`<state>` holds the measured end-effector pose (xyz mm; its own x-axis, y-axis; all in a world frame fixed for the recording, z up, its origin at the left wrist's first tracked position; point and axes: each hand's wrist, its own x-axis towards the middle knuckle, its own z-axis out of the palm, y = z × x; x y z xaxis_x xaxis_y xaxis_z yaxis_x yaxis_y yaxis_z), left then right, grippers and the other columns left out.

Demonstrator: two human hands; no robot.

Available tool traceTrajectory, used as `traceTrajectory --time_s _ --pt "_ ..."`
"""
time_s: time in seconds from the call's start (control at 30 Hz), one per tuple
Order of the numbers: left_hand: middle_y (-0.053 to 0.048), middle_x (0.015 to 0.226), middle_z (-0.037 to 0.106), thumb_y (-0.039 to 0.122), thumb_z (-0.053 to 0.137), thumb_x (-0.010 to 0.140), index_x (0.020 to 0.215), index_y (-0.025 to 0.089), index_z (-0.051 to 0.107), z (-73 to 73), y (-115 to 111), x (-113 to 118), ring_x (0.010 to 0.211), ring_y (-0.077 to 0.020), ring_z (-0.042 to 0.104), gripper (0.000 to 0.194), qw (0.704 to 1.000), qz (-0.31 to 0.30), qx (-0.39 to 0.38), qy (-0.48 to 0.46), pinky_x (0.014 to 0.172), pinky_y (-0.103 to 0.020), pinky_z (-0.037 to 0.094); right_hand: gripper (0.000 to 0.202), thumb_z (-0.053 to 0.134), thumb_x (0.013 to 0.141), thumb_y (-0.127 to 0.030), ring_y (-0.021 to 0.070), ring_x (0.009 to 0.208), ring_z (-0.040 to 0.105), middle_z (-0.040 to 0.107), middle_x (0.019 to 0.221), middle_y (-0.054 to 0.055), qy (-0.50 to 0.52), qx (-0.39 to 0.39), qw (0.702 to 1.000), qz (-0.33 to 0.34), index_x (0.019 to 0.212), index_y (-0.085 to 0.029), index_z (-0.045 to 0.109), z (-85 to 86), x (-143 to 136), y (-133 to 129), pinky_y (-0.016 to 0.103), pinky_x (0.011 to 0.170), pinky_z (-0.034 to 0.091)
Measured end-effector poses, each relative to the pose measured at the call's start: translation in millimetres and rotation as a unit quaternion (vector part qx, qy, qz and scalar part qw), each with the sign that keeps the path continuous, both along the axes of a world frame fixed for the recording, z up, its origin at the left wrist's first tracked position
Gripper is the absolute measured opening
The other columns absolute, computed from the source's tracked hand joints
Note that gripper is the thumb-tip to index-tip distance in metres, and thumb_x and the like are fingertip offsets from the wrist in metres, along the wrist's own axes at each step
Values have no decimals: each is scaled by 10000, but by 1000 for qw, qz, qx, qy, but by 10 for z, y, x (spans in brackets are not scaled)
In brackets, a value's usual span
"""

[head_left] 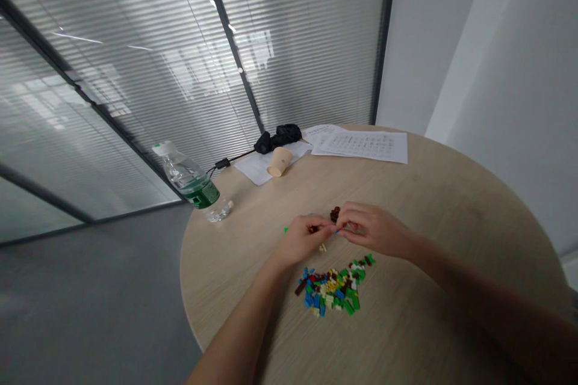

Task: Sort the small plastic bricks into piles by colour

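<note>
My left hand (303,239) and my right hand (374,230) meet over the table, fingertips pinched together. A tiny blue toy brick (337,231) shows at the right fingertips, right where the left ones touch them. Dark brown bits (313,229) peek out between the left fingers; whether they are held or lie beneath is hidden. Just behind the fingers sits a clump of brown bricks (335,214). A cream piece (322,248) lies below the left fingers, and a green piece (286,230) pokes out beside that hand. Nearer me spreads a pile of mixed bricks (339,293) in several colours.
On the round wooden table (433,192), a water bottle (198,189) stands at the left edge. A paper cup (279,162) lies on its side on a sheet. Printed papers (361,144) and a black folded item (277,137) with a cord are at the back.
</note>
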<state>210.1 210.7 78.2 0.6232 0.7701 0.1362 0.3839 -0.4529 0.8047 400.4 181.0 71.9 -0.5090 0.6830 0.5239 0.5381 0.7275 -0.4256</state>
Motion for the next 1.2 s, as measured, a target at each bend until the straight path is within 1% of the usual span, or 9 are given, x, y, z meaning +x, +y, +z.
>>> traceTrajectory --time_s 0.17,0.27,0.33,0.4,0.5,0.6,0.73,1.03,1.2 --pt "-25 680 638 351 535 782 794 110 701 -39 31 3 589 -97 485 292 999 6 -34 -23 548 -197 364 85 519 849 -231 113 648 511 588 793 33 2 21 1000 -20 847 -174 581 -12 -19 -1 225 628 406" --pt "-19 657 629 359 520 794 845 116 698 -41 83 -26 576 -98 483 305 999 45 -21 4 547 -200 365 107 514 847 -232 114 644 515 595 789 27 -3 24 999 -35 913 -178 580 -10 -15 -2 229 629 410" --pt "-24 681 638 347 501 810 879 131 696 -48 137 -72 591 -105 496 299 993 105 26 50 562 -206 371 134 502 843 -213 110 627 513 600 795 23 -8 23 999 -38 948 -182 580 -19 -5 3 232 631 415" --pt "-32 762 659 325 497 819 893 165 698 -63 194 -128 649 -118 524 267 974 171 99 115 596 -213 375 158 495 838 -201 106 619 514 606 817 24 -12 23 999 -36 969 -185 583 -38 4 10 237 638 422" --pt "-21 837 669 321 493 832 901 225 698 -93 249 -189 713 -128 554 236 939 217 174 203 610 -220 361 176 490 837 -200 108 630 520 612 843 34 -24 26 999 -30 981 -183 589 -67 6 19 242 646 429" --pt "-11 845 663 334 484 845 913 255 695 -114 258 -198 740 -132 570 236 924 216 199 245 602 -221 350 166 483 837 -186 112 645 522 616 839 40 -32 33 999 -25 955 -178 600 -71 -1 19 243 654 431" --pt "-13 835 642 347 478 853 943 279 688 -125 253 -192 761 -132 571 239 917 191 204 284 589 -216 338 154 485 838 -172 129 713 543 622 837 45 -36 34 998 -26 929 -173 609 -58 -4 15 253 686 436" --pt "2 812 620 372 465 862 968 317 677 -157 270 -204 749 -128 563 244 912 181 226 290 548 -217 311 138 496 833 -167 147 800 568 632 860 55 -35 11 999 5 860 -168 631 -100 -2 32 273 737 437" --pt "2 825 634 377 454 864 955 283 681 -117 266 -235 737 -120 568 262 919 198 227 255 570 -217 327 115 546 779 -166 125 668 557 638 760 36 -75 -65 995 32 791 -156 659 -26 26 -1 243 641 421"
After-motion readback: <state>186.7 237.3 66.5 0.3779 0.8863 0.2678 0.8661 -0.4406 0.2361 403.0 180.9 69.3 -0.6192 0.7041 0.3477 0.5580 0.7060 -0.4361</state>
